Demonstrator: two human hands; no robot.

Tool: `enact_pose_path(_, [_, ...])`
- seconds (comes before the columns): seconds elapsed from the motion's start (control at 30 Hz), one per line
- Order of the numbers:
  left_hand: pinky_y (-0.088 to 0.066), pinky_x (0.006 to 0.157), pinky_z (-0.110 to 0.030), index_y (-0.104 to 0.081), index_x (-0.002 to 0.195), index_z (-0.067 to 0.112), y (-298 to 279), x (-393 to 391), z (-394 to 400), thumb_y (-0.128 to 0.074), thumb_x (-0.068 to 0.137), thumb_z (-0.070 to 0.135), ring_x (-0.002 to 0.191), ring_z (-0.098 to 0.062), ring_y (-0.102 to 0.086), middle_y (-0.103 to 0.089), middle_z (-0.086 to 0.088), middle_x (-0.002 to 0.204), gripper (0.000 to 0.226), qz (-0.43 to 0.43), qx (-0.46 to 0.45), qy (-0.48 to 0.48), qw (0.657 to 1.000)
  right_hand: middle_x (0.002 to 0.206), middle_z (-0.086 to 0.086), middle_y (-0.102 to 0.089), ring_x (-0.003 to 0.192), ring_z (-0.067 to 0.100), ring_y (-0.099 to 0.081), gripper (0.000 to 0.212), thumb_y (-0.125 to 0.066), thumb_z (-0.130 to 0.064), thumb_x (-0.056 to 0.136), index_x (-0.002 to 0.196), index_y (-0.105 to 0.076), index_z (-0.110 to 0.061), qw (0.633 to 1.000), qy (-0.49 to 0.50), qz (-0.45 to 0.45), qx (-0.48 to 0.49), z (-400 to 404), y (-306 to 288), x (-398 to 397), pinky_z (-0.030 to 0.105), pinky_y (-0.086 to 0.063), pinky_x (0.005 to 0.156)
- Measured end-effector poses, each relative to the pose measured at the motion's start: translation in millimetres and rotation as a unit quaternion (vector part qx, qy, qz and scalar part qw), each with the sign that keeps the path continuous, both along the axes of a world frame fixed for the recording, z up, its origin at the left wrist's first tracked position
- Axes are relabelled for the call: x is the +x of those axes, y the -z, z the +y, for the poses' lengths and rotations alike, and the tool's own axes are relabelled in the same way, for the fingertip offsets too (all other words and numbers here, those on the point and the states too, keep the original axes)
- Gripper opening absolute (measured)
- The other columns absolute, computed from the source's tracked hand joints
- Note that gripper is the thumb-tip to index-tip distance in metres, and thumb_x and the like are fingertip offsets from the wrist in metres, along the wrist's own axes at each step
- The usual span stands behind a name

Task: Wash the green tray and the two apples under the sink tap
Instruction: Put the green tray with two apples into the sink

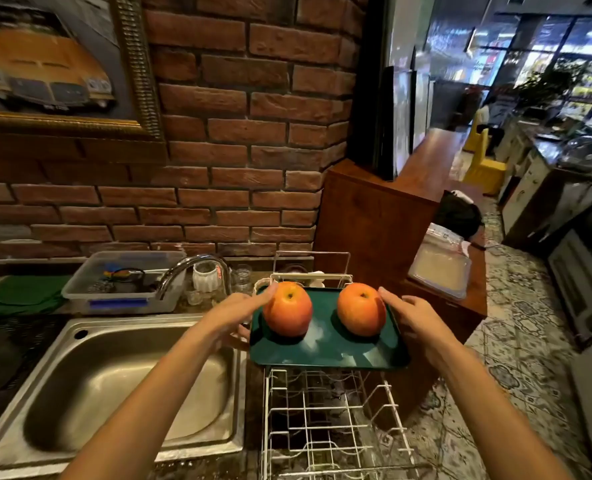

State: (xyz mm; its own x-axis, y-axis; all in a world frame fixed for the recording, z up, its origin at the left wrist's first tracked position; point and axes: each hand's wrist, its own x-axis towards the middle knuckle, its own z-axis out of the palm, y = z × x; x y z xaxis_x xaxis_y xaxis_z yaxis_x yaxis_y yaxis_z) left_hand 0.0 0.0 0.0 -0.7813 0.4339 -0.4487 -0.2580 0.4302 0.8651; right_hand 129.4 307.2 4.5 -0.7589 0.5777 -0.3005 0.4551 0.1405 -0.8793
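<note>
The head view looks down two bare forearms reaching forward from the bottom of the frame. Nearest, at the table's near right edge, stands a white wire dish rack (pixel 332 420), and the green tray (pixel 325 344) rests across its far part, level. To the left, set into the table, is the steel sink (pixel 121 386), its basin dry-looking and bare. On the tray sit two red-orange apples side by side, stems up, apart from one another: the left apple (pixel 287 309) toward the tray's far left corner, the right apple (pixel 361 309) toward its far right. The left hand (pixel 234 318) lies at the tray's left edge with fingers spread, a fingertip touching the left apple's upper side and other fingers showing just under the tray's left rim (whether they bear on the tray, I cannot tell). The right hand (pixel 416 317) is open at the tray's right edge, its fingertips touching the right apple; neither hand is closed around anything. Beyond the sink the curved tap (pixel 192 268) arches over the basin's far rim. Behind it along the table's far edge are a clear plastic box (pixel 121 282) with small items inside, a white ribbed cup (pixel 205 276) and a glass (pixel 242 278), against the brick wall (pixel 235 133).
</note>
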Motion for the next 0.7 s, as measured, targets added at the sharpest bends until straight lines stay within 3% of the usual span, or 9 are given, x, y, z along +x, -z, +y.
enact_pose_path(0.2, [-0.061,0.069,-0.042,-0.053,0.123,0.014,-3,-1,6,-0.071,0.049,0.077,0.09,-0.028,-0.067,-0.06,-0.007,0.107,0.099,-0.006,-0.02,-0.021,1.0,0.132,0.014,-0.057,0.116,0.029,-0.055,0.103,-0.073,-0.073,0.066,0.139,-0.05,-0.004,0.999,-0.018,-0.032,-0.011,5,8,-5,0.032,-0.044,0.07])
enact_pose_path(0.27, [-0.06,0.069,-0.042,-0.055,0.124,0.012,-3,-3,5,-0.074,0.046,0.077,0.091,-0.027,-0.067,-0.062,-0.01,0.111,0.103,-0.015,-0.018,-0.02,1.0,0.107,0.012,-0.062,0.1,0.028,-0.059,0.089,-0.076,-0.077,0.055,0.108,-0.063,-0.006,0.998,-0.029,-0.036,-0.035,6,8,-7,0.032,-0.043,0.063])
enact_pose_path(0.33, [-0.06,0.068,-0.04,-0.056,0.123,0.012,-4,-3,3,-0.076,0.043,0.078,0.091,-0.028,-0.069,-0.063,-0.011,0.113,0.105,-0.019,-0.026,-0.022,0.999,0.076,0.006,-0.057,0.077,0.025,-0.058,0.072,-0.081,-0.076,0.045,0.071,-0.059,-0.013,0.996,-0.041,-0.031,-0.08,7,9,-7,0.033,-0.046,0.063])
enact_pose_path(0.47, [-0.061,0.076,-0.046,-0.058,0.118,0.012,-5,-4,4,-0.079,0.039,0.076,0.094,-0.033,-0.069,-0.064,-0.013,0.114,0.104,-0.021,-0.022,-0.027,0.999,0.05,-0.003,-0.053,0.067,0.024,-0.051,0.056,-0.086,-0.068,0.041,0.034,-0.055,-0.022,0.996,-0.028,-0.019,-0.086,8,8,-5,0.034,-0.044,0.062])
enact_pose_path(0.6, [-0.059,0.073,-0.045,-0.057,0.123,0.011,-8,-4,3,-0.081,0.037,0.074,0.097,-0.034,-0.067,-0.062,-0.017,0.119,0.108,-0.032,-0.028,-0.025,0.999,0.063,0.003,-0.043,0.069,0.023,-0.045,0.059,-0.087,-0.063,0.039,0.051,-0.049,-0.02,0.994,-0.032,-0.008,-0.102,5,1,-2,0.037,-0.042,0.065])
enact_pose_path(0.7, [-0.059,0.071,-0.044,-0.057,0.123,0.011,-10,0,1,-0.08,0.038,0.073,0.097,-0.034,-0.068,-0.064,-0.017,0.115,0.108,-0.031,-0.027,-0.024,0.999,0.04,-0.007,-0.048,0.062,0.021,-0.041,0.061,-0.085,-0.062,0.041,0.055,-0.044,-0.019,0.995,-0.038,-0.009,-0.094,0,-6,0,0.035,-0.041,0.061])
